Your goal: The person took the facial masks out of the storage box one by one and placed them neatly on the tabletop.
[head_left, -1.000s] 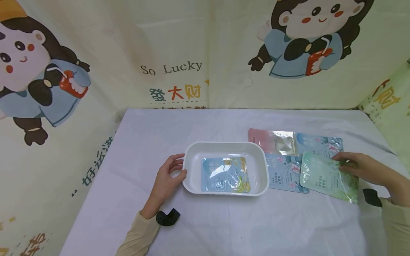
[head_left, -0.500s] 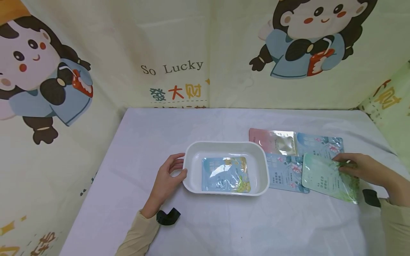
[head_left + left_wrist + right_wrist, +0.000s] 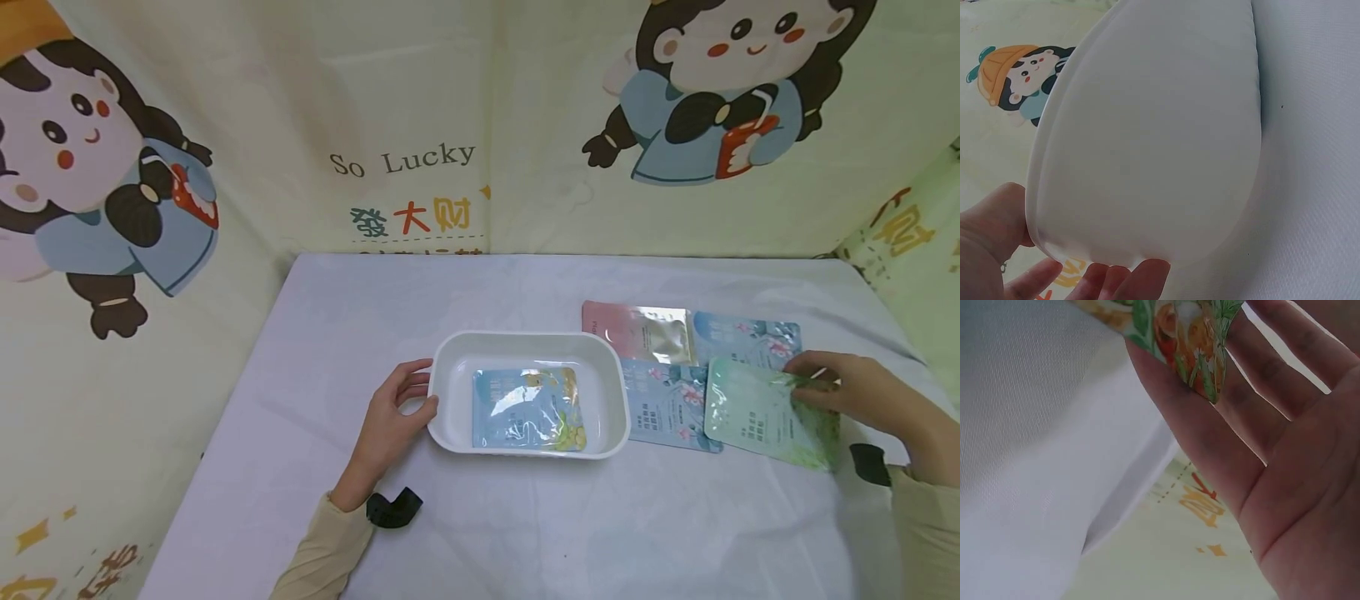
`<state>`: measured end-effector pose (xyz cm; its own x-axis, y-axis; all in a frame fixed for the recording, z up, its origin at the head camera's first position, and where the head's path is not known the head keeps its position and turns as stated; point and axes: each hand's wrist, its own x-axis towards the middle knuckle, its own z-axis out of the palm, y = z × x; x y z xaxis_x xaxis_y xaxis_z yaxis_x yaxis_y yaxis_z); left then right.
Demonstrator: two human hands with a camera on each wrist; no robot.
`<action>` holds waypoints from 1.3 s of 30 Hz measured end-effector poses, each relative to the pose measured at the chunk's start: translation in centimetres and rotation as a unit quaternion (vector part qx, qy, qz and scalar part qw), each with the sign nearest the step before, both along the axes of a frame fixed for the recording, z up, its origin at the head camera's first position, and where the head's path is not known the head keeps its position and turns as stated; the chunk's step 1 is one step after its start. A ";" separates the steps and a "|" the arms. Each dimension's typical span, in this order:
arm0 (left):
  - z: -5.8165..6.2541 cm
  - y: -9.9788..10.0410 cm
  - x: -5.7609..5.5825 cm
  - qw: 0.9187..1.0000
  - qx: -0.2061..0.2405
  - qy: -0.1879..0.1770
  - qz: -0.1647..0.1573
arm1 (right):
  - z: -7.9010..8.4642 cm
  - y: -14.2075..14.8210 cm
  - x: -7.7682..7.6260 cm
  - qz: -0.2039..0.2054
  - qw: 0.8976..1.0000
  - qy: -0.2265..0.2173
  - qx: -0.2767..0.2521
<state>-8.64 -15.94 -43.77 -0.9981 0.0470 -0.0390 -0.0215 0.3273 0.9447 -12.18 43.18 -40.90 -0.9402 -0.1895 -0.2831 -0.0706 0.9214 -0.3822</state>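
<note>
A white tray [image 3: 525, 342] stands near the middle of the table, a blue sheet mask packet [image 3: 517, 408] lying flat inside. My left hand [image 3: 393, 421] grips its left end; the left wrist view shows thumb and fingertips against the outside of the white tray [image 3: 1147, 137]. My right hand [image 3: 855, 387] pinches the right side of a green sheet mask packet [image 3: 750, 412], which overlaps other packets. In the right wrist view, the packet's patterned corner [image 3: 1194, 347] lies against my right fingers [image 3: 1210, 425]; the thumb is hidden there.
Under and beside the green packet lie a blue floral packet [image 3: 671, 408], another blue floral packet [image 3: 750, 333] behind, and a pink and silver packet [image 3: 637, 329]. White cloth [image 3: 570, 533] covers the table. A printed curtain [image 3: 540, 125] hangs behind it.
My right hand and the green packet have shifted very slightly, the packet's near right corner a little away from me. My left hand and the tray have stayed in place.
</note>
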 end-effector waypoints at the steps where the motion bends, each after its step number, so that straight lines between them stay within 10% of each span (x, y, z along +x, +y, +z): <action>1: 0.0 0.0 0.0 1.000 -0.001 0.000 0.000 | 0.0 0.0 0.0 -0.001 1.000 0.002 0.002; 39: -0.1 0.1 0.2 1.000 -0.008 0.007 0.000 | 4.2 -5.8 0.5 0.016 0.994 0.111 0.012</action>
<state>-8.47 -15.84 -43.90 -0.9986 0.0468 -0.0254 -0.0079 0.3417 0.9398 -11.67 37.33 -36.73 -0.9737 -0.2158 -0.0734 -0.1801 0.9257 -0.3327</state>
